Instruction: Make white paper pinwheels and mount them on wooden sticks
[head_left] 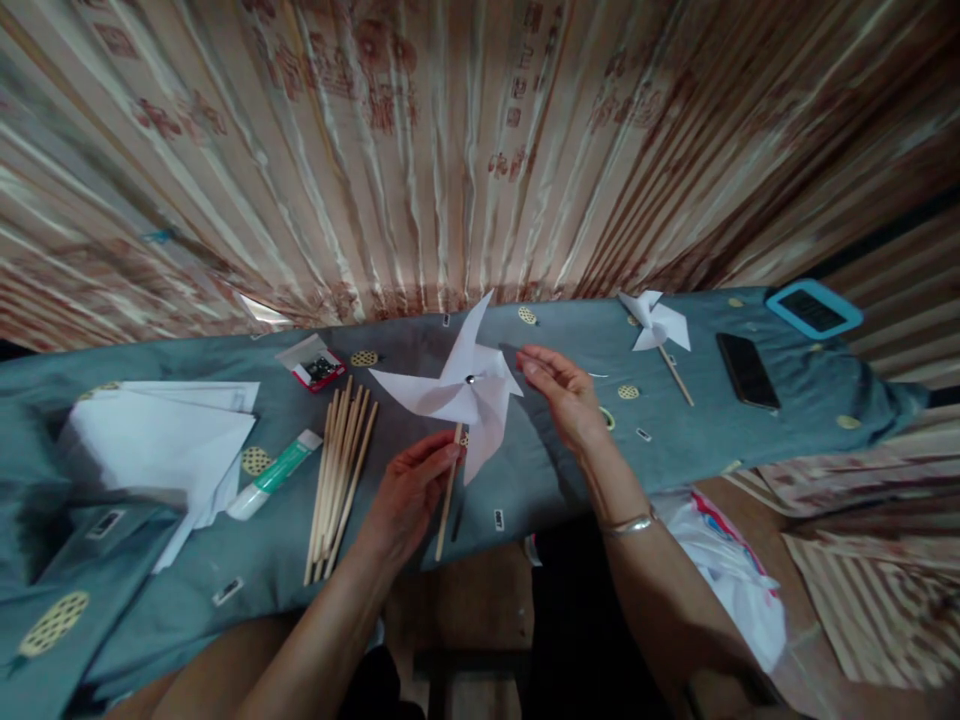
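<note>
I pinch slim pale wooden stick [448,500] in left hand [417,482], six o'clock of white paper pinwheel [450,398], mid-view; right hand [561,390] curled, three o'clock, can't tell if gripping. Seemingly checking spin; next needs steady stick.

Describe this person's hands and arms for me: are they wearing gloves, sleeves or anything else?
The left hand and right hand are ordinary human hands, ungloved, with slim fingers. No sleeve covers either wrist. A shiny, silver-coloured bracelet circles the right wrist; none shows on the left. No cables or markings stand out.
</note>
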